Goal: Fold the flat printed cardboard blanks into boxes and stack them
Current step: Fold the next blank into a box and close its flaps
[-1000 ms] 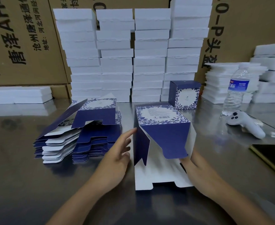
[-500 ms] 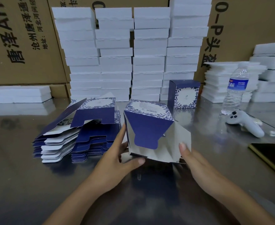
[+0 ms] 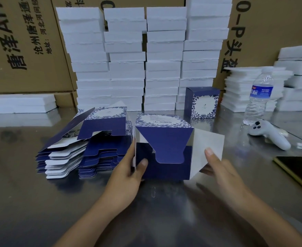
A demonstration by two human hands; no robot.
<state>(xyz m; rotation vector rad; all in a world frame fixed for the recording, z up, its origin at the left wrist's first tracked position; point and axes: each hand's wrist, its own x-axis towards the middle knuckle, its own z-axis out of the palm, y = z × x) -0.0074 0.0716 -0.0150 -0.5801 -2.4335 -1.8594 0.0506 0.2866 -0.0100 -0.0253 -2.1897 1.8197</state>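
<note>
Head camera shows the half-folded blue box (image 3: 164,168) at the middle of the steel table (image 3: 39,202), just right of the stack of flat blanks (image 3: 86,152). The left hand (image 3: 127,175) grips its left edge, thumb curled onto the front panel, fingers behind. The right hand (image 3: 221,173) pinches the white side flap (image 3: 209,141) that sticks out to the right. A finished box (image 3: 202,102) stands farther back; a water bottle (image 3: 259,97), white controller (image 3: 269,134) and phone (image 3: 299,170) lie to the right.

Two bare hands: left hand (image 3: 127,177) and right hand (image 3: 223,168), slim-fingered, with short, rounded, plain nails showing on both thumbs (image 3: 144,162). Bare forearms (image 3: 93,220) behind them, slender and smooth, uncovered all the way to the bottom of the view. Narrow wrists (image 3: 242,195).
</note>
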